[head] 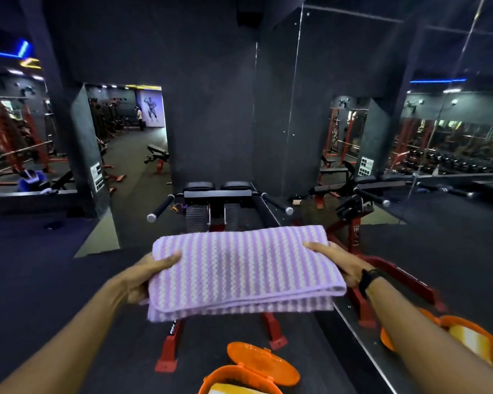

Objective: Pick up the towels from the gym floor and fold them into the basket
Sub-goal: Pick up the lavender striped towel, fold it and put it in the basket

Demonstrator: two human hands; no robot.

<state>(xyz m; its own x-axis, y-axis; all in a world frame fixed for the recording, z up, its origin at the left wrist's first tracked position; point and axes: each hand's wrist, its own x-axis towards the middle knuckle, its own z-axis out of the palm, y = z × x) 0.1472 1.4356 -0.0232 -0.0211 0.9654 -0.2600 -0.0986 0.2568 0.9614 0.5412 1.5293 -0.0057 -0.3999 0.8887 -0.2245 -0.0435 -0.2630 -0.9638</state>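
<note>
A folded towel (242, 268) with purple and white stripes is held flat in front of me at chest height. My left hand (145, 273) grips its left edge, thumb on top. My right hand (340, 264) holds the right edge, thumb lying along the top, a black band on the wrist. Below, at the bottom edge of the view, stands an orange basket (211, 379) with its lid (264, 364) flipped open. A yellow and white towel (234, 389) lies inside it.
A red and black gym machine (217, 206) with padded rollers and handles stands right behind the towel. A mirror wall on the right reflects the basket (473, 339) and the machine. Dark rubber floor spreads to the left. More racks and benches stand far back.
</note>
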